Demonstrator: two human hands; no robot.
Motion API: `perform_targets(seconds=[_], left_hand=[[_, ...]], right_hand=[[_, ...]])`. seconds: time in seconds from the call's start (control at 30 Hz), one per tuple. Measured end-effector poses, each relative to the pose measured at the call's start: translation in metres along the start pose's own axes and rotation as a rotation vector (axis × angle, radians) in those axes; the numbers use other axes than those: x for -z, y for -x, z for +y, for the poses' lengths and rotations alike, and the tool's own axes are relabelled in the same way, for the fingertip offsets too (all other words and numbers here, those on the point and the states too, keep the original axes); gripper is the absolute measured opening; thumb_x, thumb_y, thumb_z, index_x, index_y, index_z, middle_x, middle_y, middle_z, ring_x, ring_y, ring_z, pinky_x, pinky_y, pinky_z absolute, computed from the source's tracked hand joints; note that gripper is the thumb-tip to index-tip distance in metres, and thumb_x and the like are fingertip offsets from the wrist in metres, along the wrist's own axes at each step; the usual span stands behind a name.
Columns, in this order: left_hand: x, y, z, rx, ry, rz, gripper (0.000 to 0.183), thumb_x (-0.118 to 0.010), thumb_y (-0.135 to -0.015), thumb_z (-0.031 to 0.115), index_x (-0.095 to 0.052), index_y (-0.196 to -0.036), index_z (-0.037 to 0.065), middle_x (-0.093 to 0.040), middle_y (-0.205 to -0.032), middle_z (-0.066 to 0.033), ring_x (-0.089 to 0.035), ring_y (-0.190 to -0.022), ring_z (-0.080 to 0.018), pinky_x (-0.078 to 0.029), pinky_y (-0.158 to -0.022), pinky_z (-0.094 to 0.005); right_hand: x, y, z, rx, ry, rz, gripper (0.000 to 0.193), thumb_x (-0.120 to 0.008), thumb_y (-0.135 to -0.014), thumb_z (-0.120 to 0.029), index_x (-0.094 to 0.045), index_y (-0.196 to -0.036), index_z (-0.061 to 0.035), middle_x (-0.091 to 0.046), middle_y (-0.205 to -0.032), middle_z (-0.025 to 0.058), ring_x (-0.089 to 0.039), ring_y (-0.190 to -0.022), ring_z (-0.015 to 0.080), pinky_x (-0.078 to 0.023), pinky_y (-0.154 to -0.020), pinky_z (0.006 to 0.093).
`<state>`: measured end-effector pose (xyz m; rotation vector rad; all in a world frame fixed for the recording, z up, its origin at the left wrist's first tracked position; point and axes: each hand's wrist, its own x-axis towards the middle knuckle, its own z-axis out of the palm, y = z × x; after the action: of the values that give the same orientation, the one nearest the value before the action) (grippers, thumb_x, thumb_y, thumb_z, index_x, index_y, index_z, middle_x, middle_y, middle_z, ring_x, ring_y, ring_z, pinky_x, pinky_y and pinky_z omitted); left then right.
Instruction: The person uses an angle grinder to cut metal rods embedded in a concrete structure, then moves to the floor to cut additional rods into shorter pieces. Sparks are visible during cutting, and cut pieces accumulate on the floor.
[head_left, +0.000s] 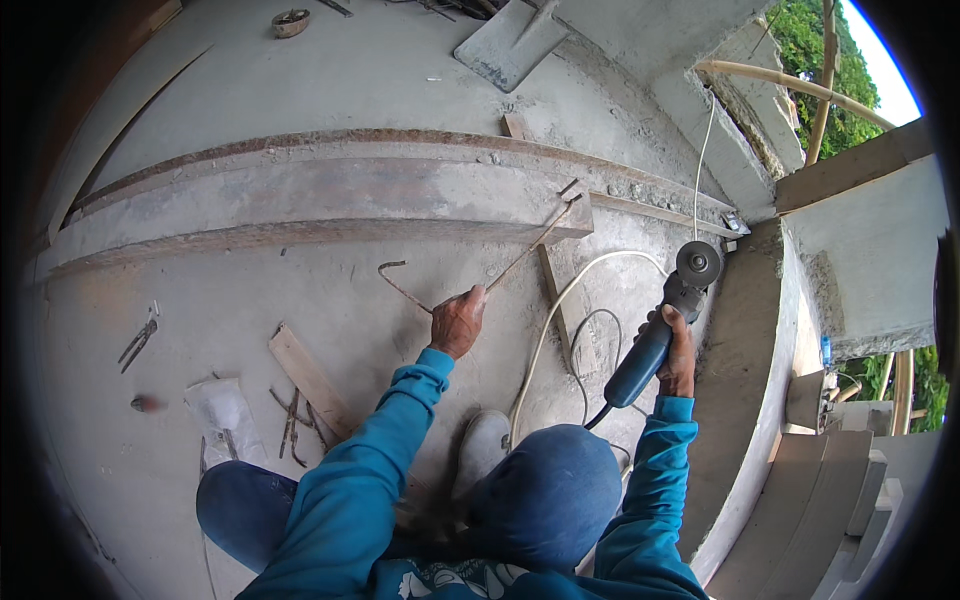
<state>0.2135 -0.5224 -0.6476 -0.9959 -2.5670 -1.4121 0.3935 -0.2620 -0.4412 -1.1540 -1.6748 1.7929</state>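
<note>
Two long rusty steel beams (330,195) lie across the concrete floor (300,80) in front of me, the biggest things in view, and everything I am handling sits just below them. Beside the beams a flat wooden strip (562,300) lies on the floor, with the grinder's white power cable (550,320) looping over it. A shovel blade (505,45) rests at the top of the view, well apart from my work.

My right hand (680,355) is wrapped tight around the blue body of an angle grinder (660,325), disc end held up and away from the metal, near the concrete step (740,380). My left hand (458,322) is pinched closed on a thin bent steel rod (520,255); its far end leans on the end of the nearer beam, and the hooked end (392,272) pokes out to the left of my fist.

As I judge it, the rod looks whole and the disc is not touching it, so no cut has been made yet; the grinding itself is all left to do.

Smaller still, pliers (140,338) and a few short rod pieces (292,425) lie on the floor to my left.
</note>
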Motion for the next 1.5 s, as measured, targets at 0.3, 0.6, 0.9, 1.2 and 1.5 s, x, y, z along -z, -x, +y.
perform_targets(seconds=[0.3, 0.6, 0.9, 1.2, 1.5], left_hand=[[0.006, -0.021, -0.031, 0.311, 0.581, -0.017, 0.029, -0.056, -0.101, 0.034, -0.059, -0.094, 0.006, -0.062, -0.070, -0.0106, -0.061, -0.062, -0.0296, -0.049, -0.061, -0.0402], [0.009, -0.052, 0.003, 0.231, 0.395, -0.058, 0.032, -0.052, -0.102, 0.038, -0.060, -0.100, 0.007, -0.063, -0.070, -0.0147, -0.063, -0.065, -0.0339, -0.053, -0.063, -0.0456], [-0.072, -0.009, 0.075, 0.324, 0.089, -0.236, 0.024, -0.047, -0.105, 0.029, -0.046, -0.111, 0.007, -0.065, -0.070, -0.0240, -0.065, -0.067, -0.0466, -0.048, -0.060, -0.0571], [-0.084, 0.012, 0.055, 0.200, -0.030, -0.240, 0.025, -0.050, -0.102, 0.028, -0.047, -0.112, 0.005, -0.068, -0.076, -0.0210, -0.065, -0.069, -0.0458, -0.047, -0.059, -0.0560], [-0.055, -0.015, 0.054, 0.232, -0.118, -0.479, 0.034, -0.048, -0.104, 0.031, -0.049, -0.119, 0.000, -0.067, -0.074, -0.0226, -0.066, -0.068, -0.0456, -0.051, -0.063, -0.0533]], right_hand=[[-0.031, 0.029, -0.014, -0.053, 0.005, -0.066, 0.049, -0.077, -0.079, -0.038, -0.056, -0.106, -0.0028, -0.062, -0.085, 0.0087, -0.065, -0.066, 0.0209, -0.059, -0.059, 0.0371], [-0.021, 0.002, 0.025, -0.060, 0.000, -0.090, 0.049, -0.073, -0.080, -0.040, -0.056, -0.104, -0.0007, -0.061, -0.078, 0.0115, -0.065, -0.062, 0.0224, -0.058, -0.057, 0.0365], [-0.009, -0.033, 0.023, -0.007, 0.240, -0.164, 0.048, -0.074, -0.080, -0.042, -0.060, -0.099, -0.0005, -0.064, -0.076, 0.0106, -0.065, -0.062, 0.0198, -0.056, -0.057, 0.0334], [0.000, -0.062, 0.052, -0.020, 0.219, -0.206, 0.045, -0.076, -0.080, -0.041, -0.062, -0.096, -0.0017, -0.064, -0.073, 0.0085, -0.064, -0.059, 0.0179, -0.054, -0.056, 0.0317], [-0.014, -0.068, 0.063, -0.113, 0.142, -0.266, 0.040, -0.076, -0.082, -0.030, -0.060, -0.105, -0.0017, -0.063, -0.080, 0.0048, -0.061, -0.065, 0.0137, -0.051, -0.058, 0.0282]])
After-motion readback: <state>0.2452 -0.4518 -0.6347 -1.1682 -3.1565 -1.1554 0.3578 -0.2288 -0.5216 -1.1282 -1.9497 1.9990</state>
